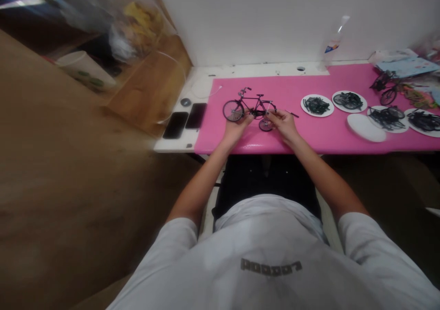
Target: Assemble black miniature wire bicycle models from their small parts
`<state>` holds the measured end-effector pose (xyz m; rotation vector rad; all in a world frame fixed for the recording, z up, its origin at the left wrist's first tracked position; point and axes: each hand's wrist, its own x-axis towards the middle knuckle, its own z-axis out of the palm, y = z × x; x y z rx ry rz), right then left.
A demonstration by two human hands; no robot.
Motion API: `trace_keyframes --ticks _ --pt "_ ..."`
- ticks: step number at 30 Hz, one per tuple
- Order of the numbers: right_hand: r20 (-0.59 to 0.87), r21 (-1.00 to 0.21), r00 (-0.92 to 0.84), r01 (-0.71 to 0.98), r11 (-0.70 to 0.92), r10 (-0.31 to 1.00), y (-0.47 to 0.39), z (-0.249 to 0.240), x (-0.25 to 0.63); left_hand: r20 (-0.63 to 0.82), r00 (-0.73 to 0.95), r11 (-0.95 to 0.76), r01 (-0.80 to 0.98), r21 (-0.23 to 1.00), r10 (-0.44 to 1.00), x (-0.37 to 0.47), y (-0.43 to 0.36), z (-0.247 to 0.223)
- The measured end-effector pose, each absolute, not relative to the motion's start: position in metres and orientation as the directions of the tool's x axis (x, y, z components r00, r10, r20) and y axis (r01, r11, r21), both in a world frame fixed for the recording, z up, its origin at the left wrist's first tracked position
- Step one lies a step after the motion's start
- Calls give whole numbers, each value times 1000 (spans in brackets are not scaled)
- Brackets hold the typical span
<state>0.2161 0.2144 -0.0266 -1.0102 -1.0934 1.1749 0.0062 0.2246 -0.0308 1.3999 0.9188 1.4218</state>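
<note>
A small black model bicycle [250, 98] is held over the pink sheet, its handlebar and spoked front wheel toward the left. My left hand [237, 125] pinches the low part of its frame, just behind the front wheel. At the rear, the fingers of my right hand [283, 123] are closed on the bicycle near its rear fender. A small spoked wheel [265, 125] shows below the rear of the frame, between my hands; whether it is attached I cannot tell. Right of my right hand lies a thin dark stick-like tool [292, 113].
White plates of dark parts [316, 105] stand to the right, with a bare white plate [366, 127] before them. Another model bicycle [387, 87] stands farther right. Two phones [175, 125] lie on the left. A clear bottle [332, 46] stands by the wall.
</note>
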Motion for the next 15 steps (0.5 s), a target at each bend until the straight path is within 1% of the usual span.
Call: trace_keyframes --ticks 2,3,4,6,8,10,12,15 --pt "152 -977 46 -141 157 987 216 -31 218 312 19 -308 -103 946 950 6 228 -35" --pt "187 -977 47 -95 190 981 217 -32 220 309 -4 -308 -106 946 951 5 230 -37" --pt "227 -973 50 -24 228 973 217 -34 222 305 -26 -306 -112 945 952 5 233 -39" --pt "319 -932 37 195 306 947 219 -36 226 292 -60 -298 -142 944 954 3 236 -42" --pt "389 -814 -59 445 373 919 221 -35 231 277 -87 -289 -199 936 957 2 238 -43" --pt "398 -660 -200 615 432 895 222 -33 235 263 -108 -282 -258 924 959 1 239 -41" --pt "374 -540 -292 703 462 880 223 -32 240 247 -116 -271 -293 917 962 1 238 -39" --pt "353 -424 -318 784 454 880 225 -33 247 232 -125 -261 -310 914 965 1 237 -36"
